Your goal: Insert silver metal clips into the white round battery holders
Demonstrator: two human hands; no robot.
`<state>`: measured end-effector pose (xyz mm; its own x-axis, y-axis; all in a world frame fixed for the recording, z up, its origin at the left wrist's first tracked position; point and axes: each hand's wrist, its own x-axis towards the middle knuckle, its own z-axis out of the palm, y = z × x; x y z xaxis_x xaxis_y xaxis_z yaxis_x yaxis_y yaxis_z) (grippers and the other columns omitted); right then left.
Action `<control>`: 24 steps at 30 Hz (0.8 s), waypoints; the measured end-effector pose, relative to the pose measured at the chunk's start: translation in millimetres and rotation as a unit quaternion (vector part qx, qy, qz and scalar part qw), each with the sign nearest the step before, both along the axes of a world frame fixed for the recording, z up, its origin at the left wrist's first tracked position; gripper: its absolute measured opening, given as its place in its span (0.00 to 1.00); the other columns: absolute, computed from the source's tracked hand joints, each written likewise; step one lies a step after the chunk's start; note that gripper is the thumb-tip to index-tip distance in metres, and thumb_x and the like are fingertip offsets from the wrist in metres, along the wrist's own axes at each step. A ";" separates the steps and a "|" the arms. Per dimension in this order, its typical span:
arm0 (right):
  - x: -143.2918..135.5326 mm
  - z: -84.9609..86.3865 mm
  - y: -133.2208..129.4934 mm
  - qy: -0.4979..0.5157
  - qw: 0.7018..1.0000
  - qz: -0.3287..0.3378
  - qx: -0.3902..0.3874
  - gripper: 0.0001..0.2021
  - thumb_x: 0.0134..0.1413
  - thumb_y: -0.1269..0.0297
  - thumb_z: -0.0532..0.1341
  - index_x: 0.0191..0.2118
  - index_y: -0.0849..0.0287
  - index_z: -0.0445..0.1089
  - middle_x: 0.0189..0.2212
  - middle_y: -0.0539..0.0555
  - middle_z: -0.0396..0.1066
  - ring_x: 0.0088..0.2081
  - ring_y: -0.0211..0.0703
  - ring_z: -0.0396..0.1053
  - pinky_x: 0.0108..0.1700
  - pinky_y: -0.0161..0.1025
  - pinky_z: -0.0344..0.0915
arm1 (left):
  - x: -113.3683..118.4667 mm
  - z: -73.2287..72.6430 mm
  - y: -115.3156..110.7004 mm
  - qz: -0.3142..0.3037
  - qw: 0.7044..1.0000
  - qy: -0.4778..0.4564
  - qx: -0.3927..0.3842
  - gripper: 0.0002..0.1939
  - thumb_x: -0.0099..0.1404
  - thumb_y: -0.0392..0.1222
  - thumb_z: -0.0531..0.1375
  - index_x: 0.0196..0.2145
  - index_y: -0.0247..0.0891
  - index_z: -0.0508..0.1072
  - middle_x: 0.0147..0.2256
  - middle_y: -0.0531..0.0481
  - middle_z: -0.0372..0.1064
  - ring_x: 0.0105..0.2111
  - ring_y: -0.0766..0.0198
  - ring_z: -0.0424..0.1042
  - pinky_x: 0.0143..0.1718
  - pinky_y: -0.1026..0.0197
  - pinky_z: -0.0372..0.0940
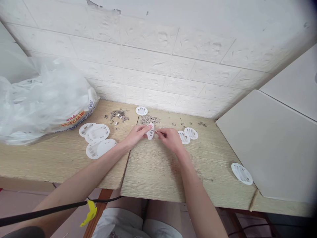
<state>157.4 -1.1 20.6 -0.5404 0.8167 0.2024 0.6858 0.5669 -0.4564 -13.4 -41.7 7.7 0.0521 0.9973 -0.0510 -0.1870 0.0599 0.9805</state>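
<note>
My left hand (138, 135) grips a white round plastic battery housing (150, 133), tilted up on edge with its slotted side turned to the right. My right hand (171, 138) is closed around a thin metal tool (157, 132), mostly hidden by the fingers; its exact kind is too small to make out. The tool's tip meets the housing's slotted side. Just behind the hands lies a pile of small metal contact pieces (150, 119). Beyond it, near the wall, rests another slotted white housing (141, 110).
Left are several stacked white discs (99, 132), a second metal-piece pile (119, 115) and a large plastic bag (44, 99). Slotted housings (191, 133) lie right of my right hand, another (242, 173) by a white board (272, 148). A black cable (61, 207) crosses below the table edge.
</note>
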 end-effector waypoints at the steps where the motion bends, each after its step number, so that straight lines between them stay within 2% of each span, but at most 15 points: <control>1: 0.1 0.2 -0.2 0.001 1.000 0.000 0.002 0.14 0.55 0.66 0.51 0.26 0.58 0.72 0.22 0.51 0.70 0.25 0.38 0.62 0.29 0.33 0.52 | 0.0 -0.1 0.0 0.000 1.000 -0.001 0.001 0.19 0.55 0.54 0.61 0.33 0.33 0.76 0.35 0.44 0.73 0.38 0.59 0.69 0.44 0.56 0.64; 10: -1.4 0.7 -0.3 -0.012 1.000 0.003 0.005 0.13 0.56 0.66 0.51 0.27 0.58 0.72 0.24 0.51 0.72 0.25 0.38 0.63 0.29 0.33 0.51 | 0.4 0.4 -0.1 -0.006 1.000 0.014 0.011 0.21 0.55 0.55 0.61 0.34 0.33 0.76 0.35 0.43 0.73 0.37 0.59 0.69 0.44 0.55 0.64; 16: -0.6 1.1 -1.4 -0.034 0.999 0.005 0.021 0.13 0.56 0.67 0.52 0.27 0.58 0.72 0.25 0.52 0.73 0.26 0.38 0.64 0.28 0.33 0.49 | 1.4 3.5 -3.1 -0.016 0.999 0.037 0.022 0.20 0.55 0.56 0.61 0.32 0.33 0.76 0.32 0.45 0.72 0.35 0.61 0.68 0.42 0.58 0.64; 24: -0.6 -1.9 -1.3 -0.107 0.993 -0.001 0.049 0.13 0.58 0.66 0.51 0.31 0.56 0.74 0.29 0.52 0.74 0.29 0.41 0.67 0.27 0.35 0.47 | 0.4 0.3 -4.3 -0.041 0.996 0.073 0.036 0.21 0.54 0.58 0.60 0.32 0.35 0.76 0.31 0.48 0.72 0.34 0.62 0.68 0.41 0.59 0.63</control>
<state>156.8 -2.4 18.6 -0.5777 0.8001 0.1618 0.7624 0.5997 -0.2431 -13.0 -46.0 8.1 0.1306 0.9914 0.0084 -0.0392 -0.0033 0.9992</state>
